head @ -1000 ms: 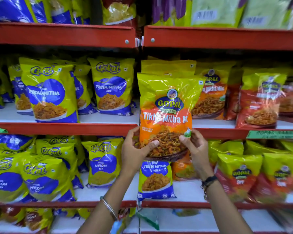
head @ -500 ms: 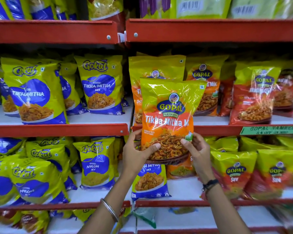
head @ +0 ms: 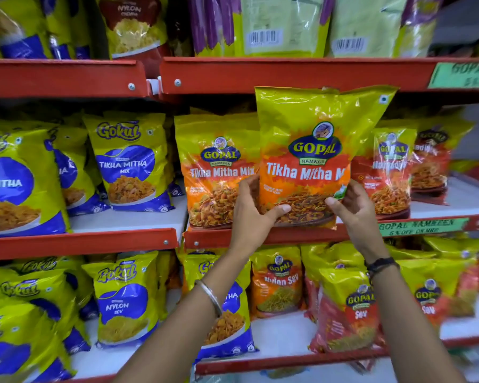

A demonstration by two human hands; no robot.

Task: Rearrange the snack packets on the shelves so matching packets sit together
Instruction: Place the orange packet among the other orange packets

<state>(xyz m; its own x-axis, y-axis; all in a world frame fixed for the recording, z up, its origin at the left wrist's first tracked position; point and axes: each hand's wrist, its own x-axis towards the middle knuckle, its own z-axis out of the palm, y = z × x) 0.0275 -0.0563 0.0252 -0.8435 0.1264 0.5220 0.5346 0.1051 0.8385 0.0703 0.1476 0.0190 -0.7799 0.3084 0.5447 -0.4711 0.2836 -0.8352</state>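
Gopal Tikha Mitha packet [head: 313, 161] stands upright at the middle shelf edge [head: 288, 234], my left hand [head: 253, 214] and right hand [head: 353, 210] pinching its bottom corners, so it lands beside its twin packet [head: 215, 172] at nine o'clock

This was a shop, a grocery's snack aisle by the look of it: red metal shelves [head: 78, 241] with white boards ran in tiers, each packed with rows of sealed branded packets, Gokul packets [head: 130, 161] on the left and Gopal packets [head: 219, 172] on the right. A green handwritten label [head: 421, 226] on one shelf edge offered a discount on MRP, and barcodes [head: 264, 38] faced out from packets on the top tier
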